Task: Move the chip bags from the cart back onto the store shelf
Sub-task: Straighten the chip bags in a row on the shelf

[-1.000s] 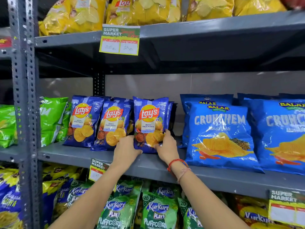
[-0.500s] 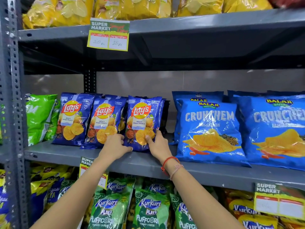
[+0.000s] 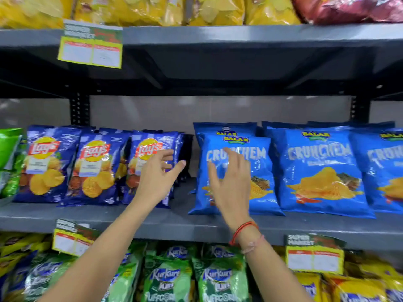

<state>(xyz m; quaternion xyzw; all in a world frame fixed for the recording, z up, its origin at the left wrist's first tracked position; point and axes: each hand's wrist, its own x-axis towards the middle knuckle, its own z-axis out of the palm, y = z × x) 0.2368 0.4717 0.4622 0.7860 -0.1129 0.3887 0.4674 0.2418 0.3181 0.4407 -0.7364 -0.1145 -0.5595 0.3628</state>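
Three dark blue Lay's chip bags stand upright in a row on the grey middle shelf (image 3: 135, 216); the rightmost Lay's bag (image 3: 144, 162) leans just behind my left hand (image 3: 158, 178). That hand hovers in front of the bag with fingers spread and holds nothing. My right hand (image 3: 231, 184), with a red thread at the wrist, is raised open in front of a bright blue Crunchem bag (image 3: 259, 171), not gripping it. The cart is out of view.
More Crunchem bags (image 3: 320, 171) fill the shelf's right side and green bags (image 3: 8, 158) the far left. Yellow bags (image 3: 135, 9) line the shelf above, Kurkure bags (image 3: 168, 277) the one below. Price tags (image 3: 90, 50) hang from shelf edges.
Both hands have let go of the rightmost Lay's bag and lifted with fingers spread; my right hand moved right, in front of the Crunchem bag. The view shifted right and is blurred.
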